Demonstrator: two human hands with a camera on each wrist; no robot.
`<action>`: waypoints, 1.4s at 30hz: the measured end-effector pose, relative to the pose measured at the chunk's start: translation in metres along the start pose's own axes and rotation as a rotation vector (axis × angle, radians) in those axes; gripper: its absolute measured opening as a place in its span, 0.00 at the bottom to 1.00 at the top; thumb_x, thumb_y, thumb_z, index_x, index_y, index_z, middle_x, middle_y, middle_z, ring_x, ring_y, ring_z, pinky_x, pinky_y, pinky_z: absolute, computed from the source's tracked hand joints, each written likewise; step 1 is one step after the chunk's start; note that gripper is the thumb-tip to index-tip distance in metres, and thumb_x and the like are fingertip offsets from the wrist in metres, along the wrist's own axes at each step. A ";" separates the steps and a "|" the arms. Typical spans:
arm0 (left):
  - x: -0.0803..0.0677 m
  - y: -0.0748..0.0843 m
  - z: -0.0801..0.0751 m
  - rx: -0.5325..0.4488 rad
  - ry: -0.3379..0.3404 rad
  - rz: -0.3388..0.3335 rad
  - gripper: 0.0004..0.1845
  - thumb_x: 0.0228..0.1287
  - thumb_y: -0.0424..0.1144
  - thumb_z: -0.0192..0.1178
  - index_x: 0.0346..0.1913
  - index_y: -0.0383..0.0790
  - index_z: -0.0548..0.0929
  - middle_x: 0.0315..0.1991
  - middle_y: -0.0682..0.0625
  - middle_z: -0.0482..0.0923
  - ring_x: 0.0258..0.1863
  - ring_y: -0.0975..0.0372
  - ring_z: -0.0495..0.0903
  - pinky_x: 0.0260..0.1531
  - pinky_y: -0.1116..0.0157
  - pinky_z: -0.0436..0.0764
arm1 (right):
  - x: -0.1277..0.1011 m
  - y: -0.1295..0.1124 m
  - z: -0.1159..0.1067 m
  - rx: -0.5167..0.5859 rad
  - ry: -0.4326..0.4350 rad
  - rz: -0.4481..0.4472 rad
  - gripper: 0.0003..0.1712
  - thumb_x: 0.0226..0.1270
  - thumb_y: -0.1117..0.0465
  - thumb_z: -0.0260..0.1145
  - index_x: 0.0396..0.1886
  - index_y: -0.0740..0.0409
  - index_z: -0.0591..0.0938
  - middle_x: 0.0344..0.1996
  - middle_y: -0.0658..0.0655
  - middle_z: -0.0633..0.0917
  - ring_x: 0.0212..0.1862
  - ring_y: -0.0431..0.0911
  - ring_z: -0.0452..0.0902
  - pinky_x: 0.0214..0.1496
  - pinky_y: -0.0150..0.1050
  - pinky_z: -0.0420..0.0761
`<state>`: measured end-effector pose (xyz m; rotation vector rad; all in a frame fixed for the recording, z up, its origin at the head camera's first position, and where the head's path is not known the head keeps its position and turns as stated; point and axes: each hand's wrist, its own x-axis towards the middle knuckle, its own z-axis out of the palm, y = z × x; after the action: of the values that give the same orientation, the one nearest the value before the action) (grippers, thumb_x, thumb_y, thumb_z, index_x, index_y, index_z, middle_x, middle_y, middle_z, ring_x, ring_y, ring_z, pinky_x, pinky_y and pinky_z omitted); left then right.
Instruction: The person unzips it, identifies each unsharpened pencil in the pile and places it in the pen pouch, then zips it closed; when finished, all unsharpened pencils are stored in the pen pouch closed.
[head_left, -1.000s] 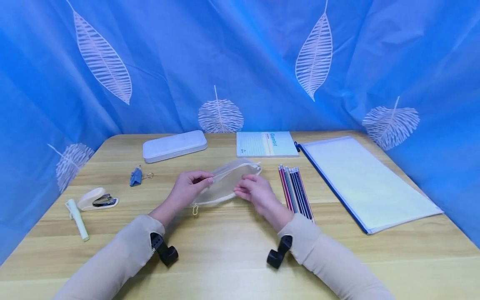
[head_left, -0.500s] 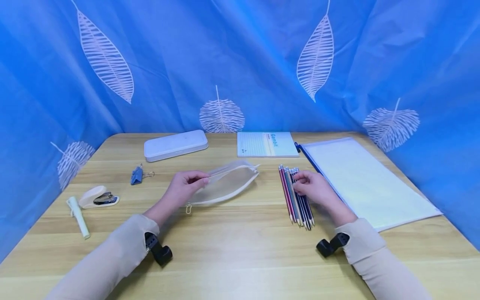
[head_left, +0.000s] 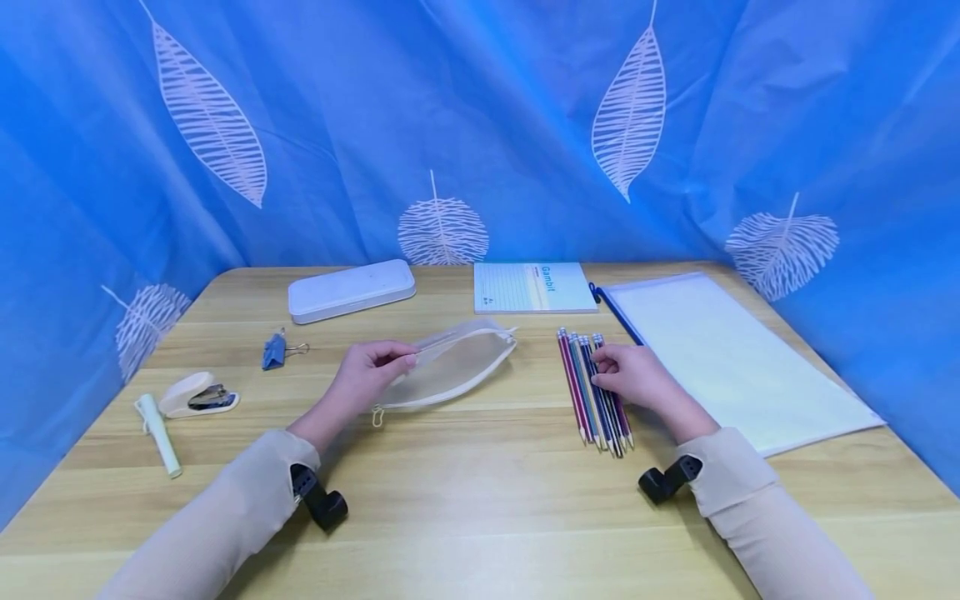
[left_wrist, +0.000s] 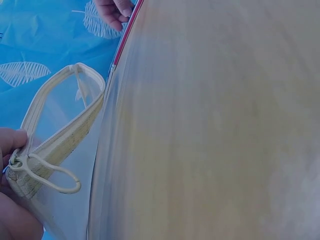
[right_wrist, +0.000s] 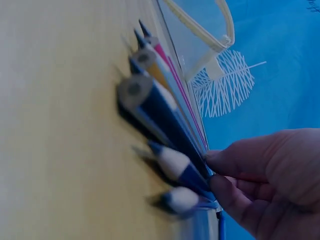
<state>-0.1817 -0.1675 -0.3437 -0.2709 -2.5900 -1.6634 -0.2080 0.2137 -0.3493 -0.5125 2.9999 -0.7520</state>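
My left hand [head_left: 367, 372] pinches the left edge of a see-through zip pouch [head_left: 453, 375], which gapes open toward me. In the left wrist view its cream zip pull [left_wrist: 55, 175] hangs beside the thumb. To the right lies a row of pencils [head_left: 588, 392], red, blue and striped, points toward me. My right hand [head_left: 633, 379] is at the row's right side, thumb and forefinger meeting on a dark blue pencil [right_wrist: 167, 125] with a flat end. Other pencils [right_wrist: 172, 165] lie on either side of it. The hand's other fingers are partly hidden.
A white pencil case [head_left: 351, 292] and a notepad [head_left: 517, 289] lie at the back. On the left are a blue binder clip [head_left: 274, 351], a white stapler [head_left: 197, 395] and a pale green pen [head_left: 159, 437]. A blue-edged file folder [head_left: 738, 358] lies right.
My right hand has left the pouch, moved right to the pencils and taken a pinch on one, and the pencils have shifted slightly. The left hand keeps holding the pouch, slightly further left.
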 end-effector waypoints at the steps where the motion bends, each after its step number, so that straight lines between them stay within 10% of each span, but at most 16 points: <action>1: 0.000 0.000 0.000 0.004 0.000 0.002 0.11 0.60 0.34 0.61 0.43 0.33 0.84 0.33 0.43 0.82 0.27 0.65 0.73 0.24 0.72 0.73 | 0.001 -0.001 -0.001 -0.026 -0.015 -0.002 0.15 0.55 0.63 0.67 0.41 0.67 0.81 0.29 0.55 0.83 0.34 0.47 0.77 0.42 0.45 0.76; 25: 0.000 -0.002 0.000 0.012 -0.013 0.005 0.10 0.60 0.34 0.61 0.42 0.33 0.84 0.34 0.41 0.82 0.28 0.63 0.73 0.25 0.71 0.72 | 0.009 -0.008 -0.007 0.026 -0.138 0.178 0.26 0.54 0.61 0.67 0.51 0.71 0.76 0.25 0.57 0.82 0.22 0.42 0.76 0.30 0.38 0.76; 33: 0.002 -0.004 -0.001 0.003 -0.001 -0.023 0.10 0.61 0.35 0.60 0.43 0.33 0.84 0.33 0.44 0.82 0.29 0.64 0.75 0.27 0.71 0.75 | 0.013 -0.009 -0.007 0.061 -0.088 0.294 0.30 0.52 0.63 0.63 0.55 0.72 0.71 0.46 0.71 0.79 0.22 0.43 0.77 0.31 0.38 0.78; 37: 0.003 -0.003 -0.001 0.002 0.000 -0.003 0.11 0.61 0.35 0.60 0.43 0.33 0.84 0.36 0.42 0.83 0.29 0.65 0.75 0.27 0.71 0.75 | 0.012 -0.007 -0.007 0.239 -0.014 0.375 0.31 0.53 0.64 0.61 0.59 0.69 0.69 0.42 0.68 0.80 0.23 0.43 0.78 0.31 0.37 0.79; 42: 0.001 -0.002 0.002 -0.011 0.006 -0.011 0.10 0.60 0.34 0.60 0.43 0.32 0.84 0.38 0.40 0.82 0.29 0.65 0.75 0.27 0.72 0.75 | 0.009 -0.017 0.001 0.765 0.122 0.452 0.33 0.57 0.69 0.57 0.65 0.68 0.63 0.30 0.54 0.77 0.24 0.38 0.76 0.32 0.33 0.81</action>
<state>-0.1833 -0.1665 -0.3459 -0.2518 -2.5834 -1.6802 -0.2109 0.1965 -0.3416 0.2341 2.4511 -1.7533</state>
